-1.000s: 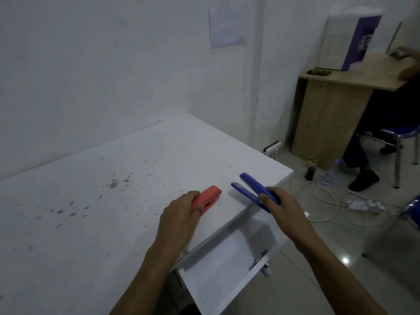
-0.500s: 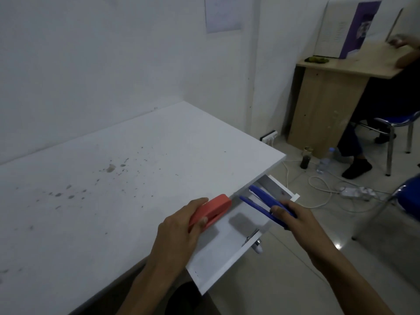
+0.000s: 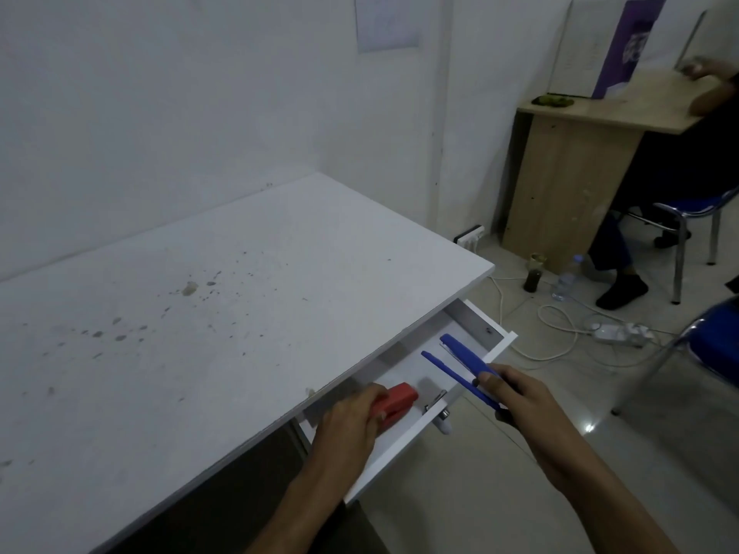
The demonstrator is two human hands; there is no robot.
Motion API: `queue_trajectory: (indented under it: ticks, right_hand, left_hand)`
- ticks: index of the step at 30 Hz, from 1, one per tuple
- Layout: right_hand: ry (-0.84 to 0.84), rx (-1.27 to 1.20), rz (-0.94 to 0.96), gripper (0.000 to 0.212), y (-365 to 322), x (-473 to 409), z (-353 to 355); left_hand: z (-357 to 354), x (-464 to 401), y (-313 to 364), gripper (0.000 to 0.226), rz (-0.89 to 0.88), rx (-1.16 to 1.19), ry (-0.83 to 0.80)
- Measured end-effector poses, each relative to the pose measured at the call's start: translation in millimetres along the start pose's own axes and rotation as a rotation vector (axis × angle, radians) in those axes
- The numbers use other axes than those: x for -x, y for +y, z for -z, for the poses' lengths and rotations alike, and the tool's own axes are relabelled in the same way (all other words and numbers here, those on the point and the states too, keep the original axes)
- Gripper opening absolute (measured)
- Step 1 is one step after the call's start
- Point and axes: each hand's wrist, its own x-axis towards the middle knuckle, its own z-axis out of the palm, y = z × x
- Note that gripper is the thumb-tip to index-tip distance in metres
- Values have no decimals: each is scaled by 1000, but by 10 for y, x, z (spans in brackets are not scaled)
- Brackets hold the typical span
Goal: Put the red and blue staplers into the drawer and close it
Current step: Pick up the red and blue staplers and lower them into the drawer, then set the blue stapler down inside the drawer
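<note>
The white drawer [image 3: 498,345] stands pulled out from under the white table's right edge. My left hand [image 3: 348,425] grips the red stapler [image 3: 394,401] and holds it low inside the drawer, near its front left. My right hand [image 3: 516,397] holds the rear end of the blue stapler [image 3: 460,361], which gapes open in a V and points into the drawer's right half. Whether either stapler touches the drawer floor, I cannot tell.
The white table [image 3: 224,297] has dark specks on top and stands against a wall. A white knob [image 3: 444,423] sticks out of the drawer front. Cables and a power strip [image 3: 620,333] lie on the tiled floor. A person sits at a wooden desk [image 3: 572,173] at the back right.
Both hands have come off the tabletop edge and gone down into the open drawer, carrying the red and blue staplers with them.
</note>
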Motion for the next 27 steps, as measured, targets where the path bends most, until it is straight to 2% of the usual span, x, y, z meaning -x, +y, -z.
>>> queue_trajectory:
  ticks: [5,13,15,18,20,27]
  right_hand:
    - [26,17,-4,23,4,4,30]
    - [89,158,72,22,71,-123,-11]
    - [129,245,121,25,94,-197,-37]
    - [188,399,202,26,87,-335,-84]
    - [213,515,251,26,79,-424,-118]
    - [241,834,320,27,62,-708,-282]
  left_hand:
    - [-100,-97,-40,43,41,-25,-25]
    - [34,-86,46,52,-18,-106,-24]
    - [186,-106,142,58,-91,-146,31]
    - [405,-195,200,54,-264,-201,241]
    - [496,-294,130,53,-306,-254,337]
    - [565,-586,-310,84,-80,-412,146]
